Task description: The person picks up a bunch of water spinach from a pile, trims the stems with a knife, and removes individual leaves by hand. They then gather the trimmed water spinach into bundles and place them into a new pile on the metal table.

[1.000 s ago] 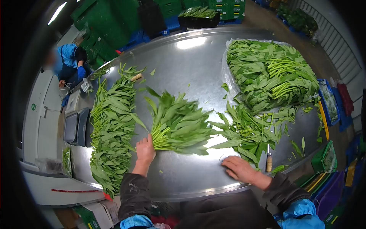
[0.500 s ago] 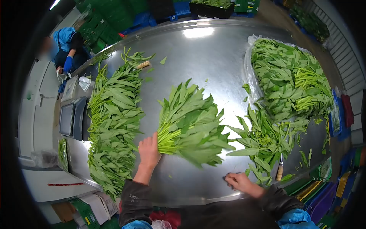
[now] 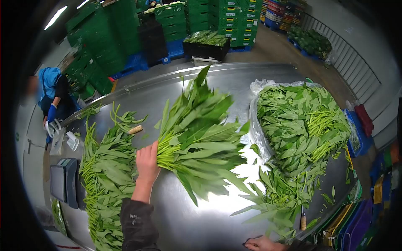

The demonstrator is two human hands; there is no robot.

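My left hand [image 3: 147,163] is wrapped round the pale stems of a bunch of water spinach [image 3: 201,138], holding it over the steel table [image 3: 180,226]. The long leaves fan out to the right and are partly blurred. My right hand [image 3: 263,243] rests low near the table's front edge, fingers curled in, nothing visible in them. Loose stems and leaves [image 3: 276,205] lie just above it, beside a wooden-handled knife [image 3: 303,221]. Left of my left hand runs a long row of leafy bunches [image 3: 109,180], stems pointing left.
A big heap of greens [image 3: 297,121] sits in a clear plastic bag [image 3: 254,125] at the right. A second wooden handle [image 3: 135,129] and a scale [image 3: 64,182] are at the left. A co-worker [image 3: 52,96] with blue gloves stands far left. Green crates [image 3: 171,25] are stacked behind.
My view has tipped upward, showing more crates behind the table. The bunch in my left hand appears raised and its leaves spread wider. My right hand now sits at the lower frame edge.
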